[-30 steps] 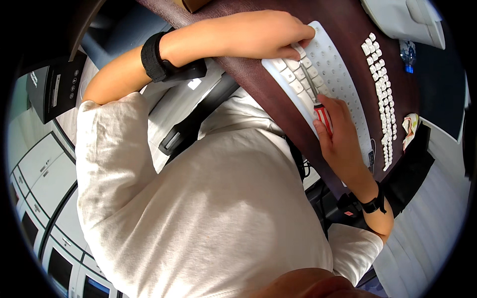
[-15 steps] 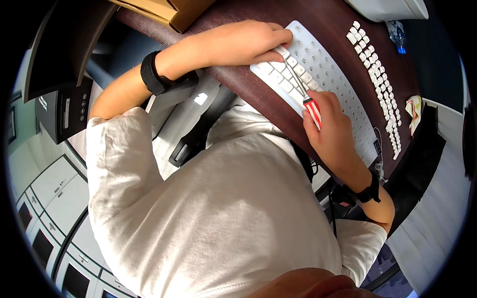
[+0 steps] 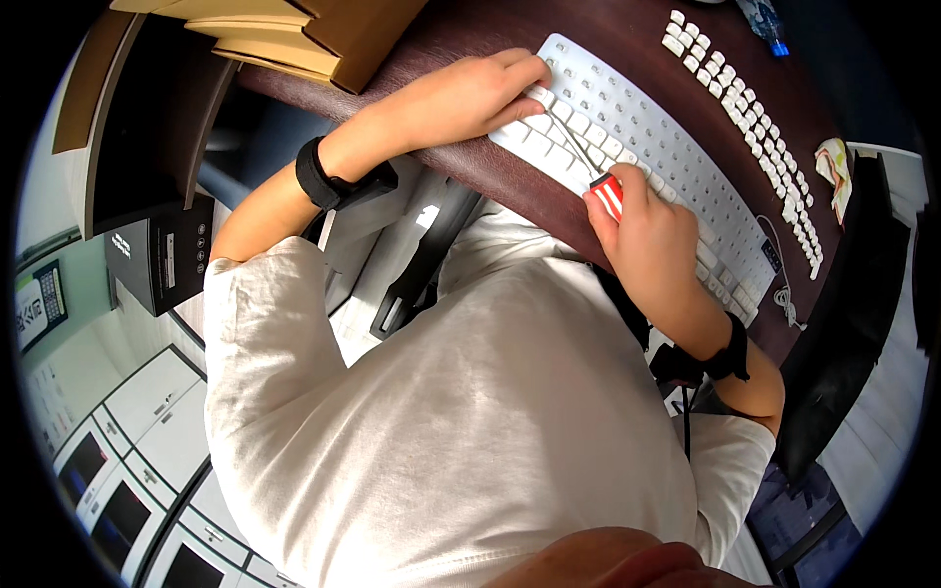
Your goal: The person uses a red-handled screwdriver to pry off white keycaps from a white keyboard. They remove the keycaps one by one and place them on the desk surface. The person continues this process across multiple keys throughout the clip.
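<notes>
A white keyboard (image 3: pixel 676 132) lies on the desk; its near rows carry white keycaps, while the far rows show bare switches. At its left end, my left hand (image 3: pixel 475 93) is closed, thumb and forefinger pinching a keycap (image 3: pixel 538 96) at the keyboard's edge. My right hand (image 3: pixel 655 240) grips the red-and-white striped handle of a screwdriver (image 3: pixel 607 192) above the near rows. The thin metal shaft slants up-left across the keycaps toward my left fingertips. Whether its tip is under a keycap cannot be made out.
Removed keycaps (image 3: pixel 755 132) stand in long rows on the dark red desk (image 3: pixel 470 162) beyond the keyboard. A cloth (image 3: pixel 833 167) and a coiled white cable (image 3: pixel 784 299) are at the right. Cardboard boxes (image 3: pixel 294 44) sit at the far left; a blue-capped bottle (image 3: pixel 765 27) lies at the back.
The whole view has shifted. Both hands stay at the same end of the keyboard. My right hand now covers more of the screwdriver's handle.
</notes>
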`<state>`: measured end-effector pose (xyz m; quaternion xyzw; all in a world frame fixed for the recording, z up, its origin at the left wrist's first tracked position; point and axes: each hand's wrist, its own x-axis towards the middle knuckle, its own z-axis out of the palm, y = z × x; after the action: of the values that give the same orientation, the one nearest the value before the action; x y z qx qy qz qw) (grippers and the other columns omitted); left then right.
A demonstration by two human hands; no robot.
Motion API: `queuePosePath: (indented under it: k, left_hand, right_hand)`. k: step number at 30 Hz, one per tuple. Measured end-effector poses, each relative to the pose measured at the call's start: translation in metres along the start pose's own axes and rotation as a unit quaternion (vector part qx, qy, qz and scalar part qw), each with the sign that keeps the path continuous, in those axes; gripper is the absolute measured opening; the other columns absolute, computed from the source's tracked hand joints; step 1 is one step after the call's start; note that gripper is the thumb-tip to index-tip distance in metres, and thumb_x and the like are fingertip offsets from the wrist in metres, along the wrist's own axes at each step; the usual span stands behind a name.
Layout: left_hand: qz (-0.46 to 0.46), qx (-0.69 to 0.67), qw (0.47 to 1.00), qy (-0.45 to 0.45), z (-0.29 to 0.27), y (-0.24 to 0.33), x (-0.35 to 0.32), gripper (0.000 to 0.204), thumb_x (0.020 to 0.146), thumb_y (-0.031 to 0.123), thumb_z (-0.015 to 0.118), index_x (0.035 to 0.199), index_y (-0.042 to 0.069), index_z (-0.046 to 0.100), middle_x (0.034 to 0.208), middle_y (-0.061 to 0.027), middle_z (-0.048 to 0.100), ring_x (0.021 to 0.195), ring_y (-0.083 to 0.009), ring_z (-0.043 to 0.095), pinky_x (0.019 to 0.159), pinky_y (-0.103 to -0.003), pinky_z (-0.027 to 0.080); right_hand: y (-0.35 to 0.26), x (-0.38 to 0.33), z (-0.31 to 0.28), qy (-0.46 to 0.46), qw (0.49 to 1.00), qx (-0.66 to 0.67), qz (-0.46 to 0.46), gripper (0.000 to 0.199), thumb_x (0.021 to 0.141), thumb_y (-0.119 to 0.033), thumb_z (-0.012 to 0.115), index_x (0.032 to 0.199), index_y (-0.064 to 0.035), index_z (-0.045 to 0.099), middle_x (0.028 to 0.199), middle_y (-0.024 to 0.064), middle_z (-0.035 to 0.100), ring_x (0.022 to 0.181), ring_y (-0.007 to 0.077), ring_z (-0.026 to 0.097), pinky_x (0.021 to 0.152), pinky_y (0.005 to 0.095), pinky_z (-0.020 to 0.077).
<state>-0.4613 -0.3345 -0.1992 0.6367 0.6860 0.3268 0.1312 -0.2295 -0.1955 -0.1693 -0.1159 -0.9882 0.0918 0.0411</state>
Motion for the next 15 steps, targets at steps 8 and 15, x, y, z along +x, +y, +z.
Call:
queuePosePath:
  k: [8, 15]
  left_hand:
    - [-0.017, 0.029, 0.999, -0.042, -0.001, 0.007, 0.003, 0.027, 0.099, 0.024, 0.058, 0.117, 0.003, 0.055, 0.106, -0.0193, 0.061, 0.09, -0.0379, 0.064, 0.076, -0.044, 0.051]
    - [-0.009, -0.046, 0.998, -0.028, -0.01, 0.003, 0.007, 0.025, 0.099, 0.021, 0.06, 0.114, 0.002, 0.057, 0.091, -0.0187, 0.062, 0.083, -0.035, 0.061, 0.073, -0.041, 0.048]
  right_hand:
    - [-0.002, 0.001, 0.009, 0.053, 0.999, 0.006, -0.012, 0.032, 0.087, -0.03, 0.074, 0.09, -0.0066, 0.052, 0.068, 0.0095, 0.064, 0.052, 0.0278, 0.065, 0.047, 0.0383, 0.0513]
    - [0.013, 0.0, -0.013, -0.014, 0.992, 0.125, 0.021, 0.031, 0.086, -0.026, 0.073, 0.09, -0.0042, 0.051, 0.071, 0.0137, 0.066, 0.06, 0.0341, 0.066, 0.055, 0.0432, 0.052]
